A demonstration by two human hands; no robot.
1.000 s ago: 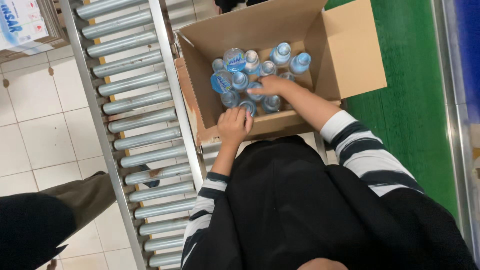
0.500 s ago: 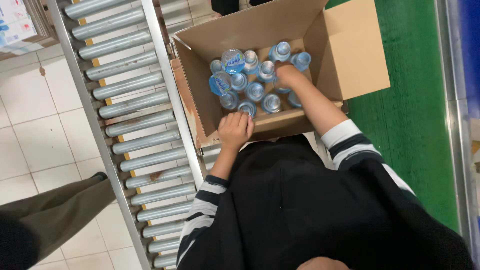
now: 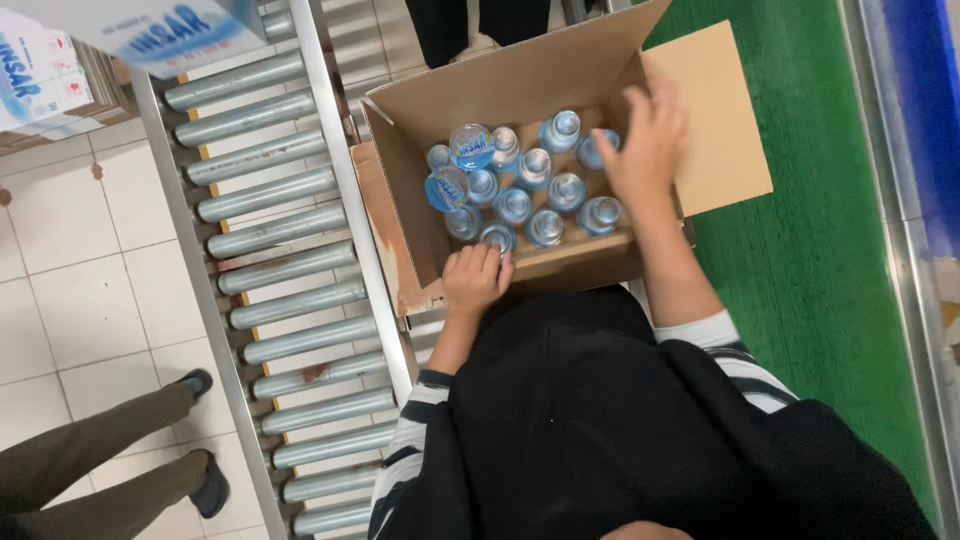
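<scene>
An open cardboard box [image 3: 560, 90] stands between a roller conveyor [image 3: 270, 260] on one side and a green worktop [image 3: 820, 260] on the other, its flaps folded outward. Inside it stand small water bottles [image 3: 530, 190] packed upright in rows, most showing pale blue caps, while two near the far left corner lie tilted with their round blue labels facing up. The left hand [image 3: 475, 280] is curled over the near wall of the box, fingers closed on the cardboard edge just beside the nearest bottle. The right hand [image 3: 645, 140] hovers over the right end of the rows with fingers spread apart and loose; it seems to hold nothing, though motion blur makes it hard to tell whether the fingertips touch a cap. Both arms wear striped sleeves. Another person's legs and dark shoes [image 3: 200, 440] stand on the tiled floor [image 3: 60, 300] beyond the conveyor, and printed white cartons [image 3: 60, 50] sit at the upper left.
</scene>
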